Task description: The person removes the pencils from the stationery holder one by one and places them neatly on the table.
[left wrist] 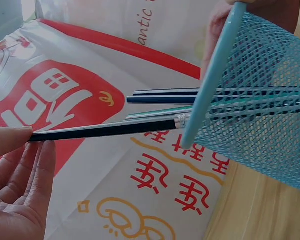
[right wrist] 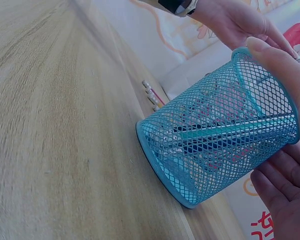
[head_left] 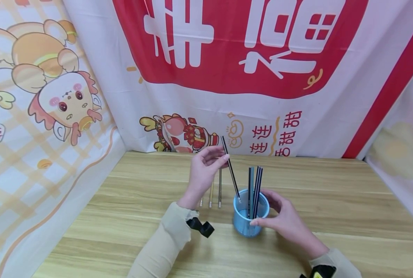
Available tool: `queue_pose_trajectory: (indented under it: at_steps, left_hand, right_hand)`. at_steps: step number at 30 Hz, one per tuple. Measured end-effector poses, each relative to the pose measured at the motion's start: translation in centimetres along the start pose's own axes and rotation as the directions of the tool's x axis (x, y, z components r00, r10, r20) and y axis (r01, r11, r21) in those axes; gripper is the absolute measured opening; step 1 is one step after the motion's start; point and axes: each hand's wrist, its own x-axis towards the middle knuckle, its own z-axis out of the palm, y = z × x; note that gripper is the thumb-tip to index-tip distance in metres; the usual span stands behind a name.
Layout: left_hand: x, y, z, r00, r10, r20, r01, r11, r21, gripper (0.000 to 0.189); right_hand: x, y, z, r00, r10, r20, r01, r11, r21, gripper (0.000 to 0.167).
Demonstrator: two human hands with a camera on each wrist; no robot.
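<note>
Looks partway done: a few pencils [head_left: 257, 185] already stand in the blue mesh cup [head_left: 247, 227] on the table [head_left: 123, 231], and three, maybe four, others [head_left: 211, 193] lie beside it (left hand [head_left: 206, 170] blocks some). That hand's pinching one pencil [head_left: 232, 173], eraser end at the cup's mouth; right hand [head_left: 282, 212] grips the cup.

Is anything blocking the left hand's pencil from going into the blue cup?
Nothing visible: the left hand holds the black pencil with its lower end at the open mouth of the blue mesh cup, and the pencils inside stand farther right.
</note>
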Motion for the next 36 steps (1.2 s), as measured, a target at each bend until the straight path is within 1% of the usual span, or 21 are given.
queue_pose_trajectory:
  at_steps: [9, 16, 21, 28, 36]
  left_hand:
    - [0.4, 0.9, -0.7, 0.997, 0.023, -0.072, -0.027, 0.998, -0.055, 0.032]
    - [0.6, 1.5, -1.8, 0.994, 0.031, -0.108, -0.037, 0.998, -0.056, 0.034]
    - [0.7, 1.8, -2.6, 0.991, 0.032, -0.128, -0.038, 0.998, -0.049, 0.032]
    - [0.6, 1.8, -3.6, 0.986, 0.051, -0.156, -0.057, 0.998, -0.034, 0.034]
    - [0.6, 1.5, -4.9, 0.986, 0.034, -0.165, -0.039, 0.999, -0.029, 0.033]
  right_hand:
    - [0.0, 0.1, 0.0, 1.000, -0.007, -0.003, 0.007, 1.000, 0.007, 0.090]
    - [-0.1, 0.4, 0.1, 0.999, -0.041, -0.014, 0.041, 0.999, 0.025, 0.090]
    - [-0.1, 0.3, 0.1, 0.999, -0.043, -0.014, 0.043, 0.999, 0.026, 0.090]
    - [-0.1, 0.2, 0.1, 0.999, -0.034, -0.010, 0.034, 0.999, 0.023, 0.089]
    - [-0.1, 0.3, 0.1, 0.999, -0.050, -0.012, 0.050, 0.998, 0.025, 0.088]
